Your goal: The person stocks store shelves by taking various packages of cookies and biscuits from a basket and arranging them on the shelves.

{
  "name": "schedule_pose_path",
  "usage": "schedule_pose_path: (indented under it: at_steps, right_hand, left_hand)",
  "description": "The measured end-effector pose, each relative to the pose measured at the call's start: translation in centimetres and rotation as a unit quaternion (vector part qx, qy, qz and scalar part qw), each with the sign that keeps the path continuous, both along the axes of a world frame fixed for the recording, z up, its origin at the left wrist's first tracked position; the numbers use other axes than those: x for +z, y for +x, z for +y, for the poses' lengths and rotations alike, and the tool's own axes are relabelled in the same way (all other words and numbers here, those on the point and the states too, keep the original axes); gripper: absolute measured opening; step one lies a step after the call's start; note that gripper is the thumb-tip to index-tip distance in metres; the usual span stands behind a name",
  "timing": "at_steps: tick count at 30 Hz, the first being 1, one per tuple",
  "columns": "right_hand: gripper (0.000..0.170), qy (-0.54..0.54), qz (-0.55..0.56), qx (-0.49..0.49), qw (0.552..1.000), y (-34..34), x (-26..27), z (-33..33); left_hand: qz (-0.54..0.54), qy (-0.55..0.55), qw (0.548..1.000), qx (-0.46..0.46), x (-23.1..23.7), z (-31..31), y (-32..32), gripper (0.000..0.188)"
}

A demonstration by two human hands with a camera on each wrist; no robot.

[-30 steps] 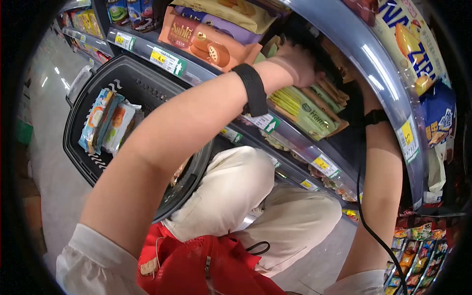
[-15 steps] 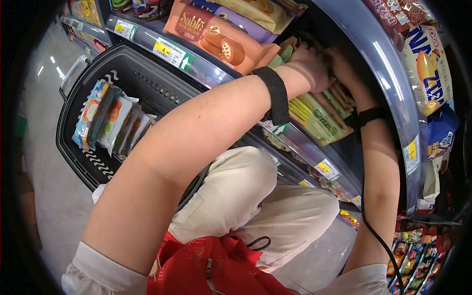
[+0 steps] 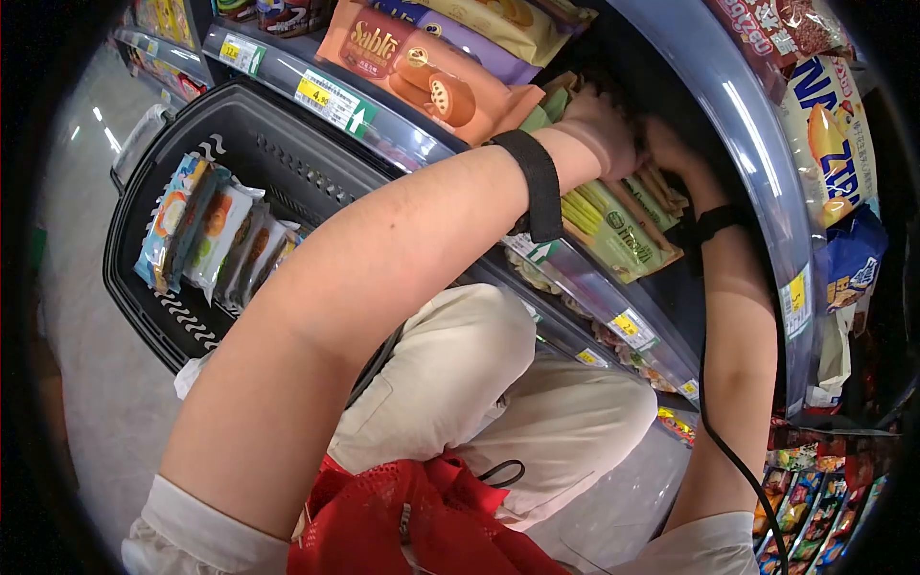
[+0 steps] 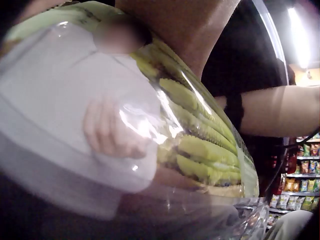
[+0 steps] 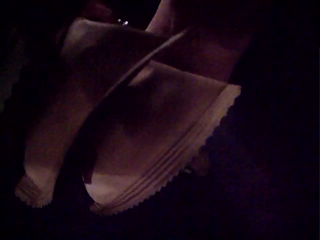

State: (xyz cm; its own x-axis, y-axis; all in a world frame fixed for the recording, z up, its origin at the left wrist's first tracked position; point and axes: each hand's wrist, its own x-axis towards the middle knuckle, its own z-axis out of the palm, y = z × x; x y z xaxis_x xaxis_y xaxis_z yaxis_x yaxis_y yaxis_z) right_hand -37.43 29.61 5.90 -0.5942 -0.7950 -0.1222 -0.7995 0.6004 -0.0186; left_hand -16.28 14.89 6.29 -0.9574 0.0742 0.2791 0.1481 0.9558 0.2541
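Packets (image 3: pixel 621 233) in pale green wrapping lean in a row on the shelf (image 3: pixel 583 290), just in front of a crouching person who has both arms reaching in among them. The left hand (image 3: pixel 599 134) lies over the back part of the row, its back turned up; its fingertips run into shadow, so I cannot tell whether they grasp a wrapper or merely rest there. The right hand (image 3: pixel 671 149) comes in from the other side, close beside the left one, behind the packets; its fingers are hidden in the dark and I cannot tell their state either. Close up at the left wrist, a glossy packet front shows a picture of green sticks, while the dim right wrist view has two wrappers with zigzag crimped ends. An orange Sablé packet (image 3: pixel 426 77) lies farther left on the shelf, with a purple packet (image 3: pixel 489 53) behind it. Below, partly hidden by the left arm, stands a black basket (image 3: pixel 307 158) with several wrapped packs (image 3: pixel 218 235) upright inside. A black wristband (image 3: pixel 539 182) circles the left wrist.
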Motion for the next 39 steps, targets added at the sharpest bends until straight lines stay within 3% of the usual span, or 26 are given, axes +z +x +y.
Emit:
schedule_pose_path:
  at_steps: [2, 4, 6, 9, 12, 16, 19, 26, 30, 33, 37, 39]
  right_hand:
    - [0.037, -0.019, -0.087, -0.014, 0.996, -0.3, 0.1, 0.4]
    - [0.039, -0.076, 0.025, 0.019, 0.997, -1.6, -0.7, 0.7]
    - [0.040, -0.131, 0.135, 0.055, 0.981, -3.4, -1.9, 1.0]
    - [0.044, -0.095, 0.217, 0.054, 0.970, -1.7, -0.9, 0.4]
    - [0.047, -0.024, 0.225, 0.029, 0.974, 2.1, 0.6, -0.3]
    - [0.046, -0.036, 0.252, 0.044, 0.966, 2.3, 0.8, 0.5]
    - [0.045, -0.045, 0.257, 0.047, 0.964, 3.3, 1.1, 0.5]
    - [0.045, -0.067, 0.263, 0.045, 0.961, 5.7, 2.0, 1.0]
    - [0.045, -0.108, 0.245, 0.074, 0.961, 7.1, 2.6, 0.8]
    - [0.042, -0.117, 0.182, 0.108, 0.970, 3.6, 1.6, 2.0]
    - [0.035, -0.219, -0.026, -0.002, 0.975, 2.3, 2.0, 2.1]
    - [0.033, -0.219, -0.081, -0.007, 0.972, 2.8, 2.4, 1.7]
  left_hand:
    - [0.021, 0.008, 1.000, -0.005, -0.2, 0.0, -0.2, 0.058]
    - [0.060, 0.025, 0.998, -0.007, -0.7, 0.0, -0.7, 0.057]
    - [0.011, -0.009, 1.000, -0.003, -0.1, 0.0, -0.3, 0.058]
    - [-0.009, -0.033, 0.999, -0.001, 0.3, 0.0, 0.1, 0.059]
    - [-0.015, -0.006, 1.000, 0.004, 0.2, 0.1, 0.1, 0.061]
    - [0.018, -0.001, 1.000, 0.016, -0.1, 0.0, 0.0, 0.058]
    - [-0.037, -0.032, 0.999, 0.006, 0.5, 0.1, 0.2, 0.058]
    - [0.016, -0.018, 0.999, 0.027, -0.3, 0.4, 0.0, 0.060]
    - [0.033, -0.030, 0.999, 0.020, -0.8, 0.2, -0.4, 0.060]
    - [-0.006, -0.021, 1.000, 0.016, 0.3, 0.2, 0.4, 0.060]
    - [-0.015, -0.044, 0.999, 0.025, 0.0, 0.2, 0.0, 0.061]
    - [0.103, -0.045, 0.992, 0.065, -1.8, 0.7, -0.6, 0.057]
